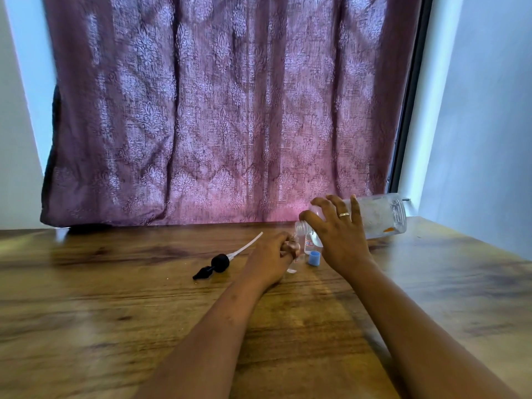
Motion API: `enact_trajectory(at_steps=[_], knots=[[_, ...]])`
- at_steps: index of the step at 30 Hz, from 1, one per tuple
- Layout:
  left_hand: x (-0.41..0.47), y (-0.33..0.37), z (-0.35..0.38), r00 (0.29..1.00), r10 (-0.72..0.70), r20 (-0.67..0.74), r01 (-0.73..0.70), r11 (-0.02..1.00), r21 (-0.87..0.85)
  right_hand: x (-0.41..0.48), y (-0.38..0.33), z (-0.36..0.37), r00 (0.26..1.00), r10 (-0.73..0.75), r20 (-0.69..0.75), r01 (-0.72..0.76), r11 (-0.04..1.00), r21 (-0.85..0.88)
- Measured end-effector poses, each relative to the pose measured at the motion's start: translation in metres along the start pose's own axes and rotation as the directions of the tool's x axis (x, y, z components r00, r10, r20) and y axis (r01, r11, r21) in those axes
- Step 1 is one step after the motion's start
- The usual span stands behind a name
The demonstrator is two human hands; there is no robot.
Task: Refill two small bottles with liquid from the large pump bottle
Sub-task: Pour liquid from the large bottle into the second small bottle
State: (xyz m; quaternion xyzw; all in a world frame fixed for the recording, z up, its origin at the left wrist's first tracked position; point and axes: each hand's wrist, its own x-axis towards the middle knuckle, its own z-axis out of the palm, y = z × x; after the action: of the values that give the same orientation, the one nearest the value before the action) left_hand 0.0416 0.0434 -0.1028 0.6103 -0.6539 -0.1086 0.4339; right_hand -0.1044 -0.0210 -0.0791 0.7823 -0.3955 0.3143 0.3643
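The right hand (339,240) is gripping the large bottle (383,216) tipped sideways, its mouth close above the small bottle (292,265) the left hand (270,254) is clasping on the surface (115,312).

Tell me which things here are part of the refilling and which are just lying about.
In the job: large bottle, tipped in the right hand; small bottle, gripped by the left hand; second small bottle; blue cap; pump head.
Just there: curtain; table.
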Motion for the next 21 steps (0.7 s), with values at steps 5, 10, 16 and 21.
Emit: enact_trajectory(at_steps=[5,10,16,21], knots=[[-0.0001,-0.0003,0.0003,1.000,-0.004,-0.002,0.004,1.000,0.012,-0.0002,0.0001,0.0003,1.000,0.000,0.007,0.000,1.000,0.001],[-0.0006,0.0002,-0.0005,1.000,-0.008,-0.005,0.008,1.000,0.025,-0.0009,-0.0005,0.0012,1.000,-0.003,-0.023,0.002,1.000,-0.015],[-0.0010,0.0002,0.0002,1.000,-0.015,-0.005,0.015,1.000,0.021,-0.0012,0.0000,0.0021,1.000,-0.009,-0.003,0.008,1.000,-0.026],[-0.0008,-0.0004,0.0013,0.999,-0.034,0.004,0.034,0.999,0.027,-0.0016,0.0001,0.0008,1.000,-0.010,0.000,0.010,1.000,-0.015]])
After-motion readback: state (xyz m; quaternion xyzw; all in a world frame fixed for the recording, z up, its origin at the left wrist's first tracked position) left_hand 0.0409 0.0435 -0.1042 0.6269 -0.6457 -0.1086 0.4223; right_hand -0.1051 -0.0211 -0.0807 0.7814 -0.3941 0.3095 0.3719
